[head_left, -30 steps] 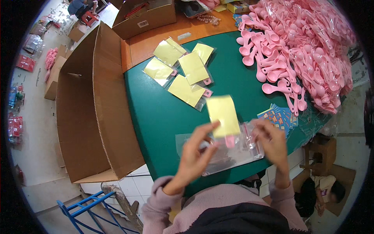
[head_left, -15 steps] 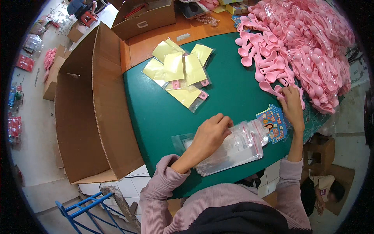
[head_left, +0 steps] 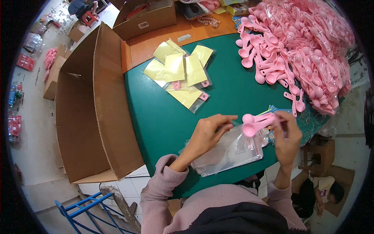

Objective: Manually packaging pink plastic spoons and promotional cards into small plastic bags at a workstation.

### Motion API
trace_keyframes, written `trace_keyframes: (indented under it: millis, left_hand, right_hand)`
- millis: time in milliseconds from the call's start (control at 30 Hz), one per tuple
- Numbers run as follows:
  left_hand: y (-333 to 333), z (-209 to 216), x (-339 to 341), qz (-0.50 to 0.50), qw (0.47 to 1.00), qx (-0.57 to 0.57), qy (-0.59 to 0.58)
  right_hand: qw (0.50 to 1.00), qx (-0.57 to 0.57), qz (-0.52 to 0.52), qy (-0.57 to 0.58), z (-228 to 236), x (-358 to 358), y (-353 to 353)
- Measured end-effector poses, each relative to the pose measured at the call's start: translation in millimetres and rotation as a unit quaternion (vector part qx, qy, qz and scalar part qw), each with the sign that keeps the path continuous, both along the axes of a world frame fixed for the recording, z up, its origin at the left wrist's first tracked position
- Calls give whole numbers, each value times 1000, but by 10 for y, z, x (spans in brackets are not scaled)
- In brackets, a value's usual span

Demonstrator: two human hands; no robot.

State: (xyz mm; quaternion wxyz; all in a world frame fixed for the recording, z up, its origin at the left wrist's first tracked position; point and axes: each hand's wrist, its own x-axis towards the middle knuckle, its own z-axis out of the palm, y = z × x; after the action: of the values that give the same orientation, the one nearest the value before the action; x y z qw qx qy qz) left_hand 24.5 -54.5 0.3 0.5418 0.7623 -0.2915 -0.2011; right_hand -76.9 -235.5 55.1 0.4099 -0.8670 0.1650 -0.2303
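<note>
My right hand (head_left: 287, 135) holds a set of pink measuring spoons (head_left: 254, 123) by the handles, bowls pointing left, just above the table's near edge. My left hand (head_left: 209, 132) rests with fingers spread on a stack of clear plastic bags (head_left: 230, 153), fingertips close to the spoons. A pile of packed bags with yellow cards (head_left: 180, 75) lies further back on the green table (head_left: 156, 117). A big heap of pink spoons (head_left: 300, 46) fills the right side.
An open cardboard box (head_left: 91, 105) stands against the table's left edge. Blue printed cards (head_left: 272, 113) lie under my right hand. Another cardboard box (head_left: 146, 17) sits at the back. A blue metal frame (head_left: 83, 210) is on the floor below.
My right hand has come back from the spoon heap with a set of pink spoons. The left hand stays on the clear bags, fingers now spread.
</note>
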Motion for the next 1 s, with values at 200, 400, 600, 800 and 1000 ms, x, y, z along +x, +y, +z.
trace_keyframes:
  millis: [200,400,600,800,1000]
  left_hand:
    - [57,47,31,-11,987,-77,142]
    - [55,37,50,-11,973,-51,223]
    - [61,-23,25,17,971,-77,227]
    - [47,-87,22,13,965,-109,239]
    - [4,-30,-54,-9,948,-118,294]
  right_hand:
    - [999,-37,14,-2,-138,-9,0]
    - [979,173,23,-109,-190,25,85]
    - [979,173,35,-103,-200,47,134]
    - [982,155,49,-91,-168,79,137]
    - [978,164,78,-104,-225,148,132]
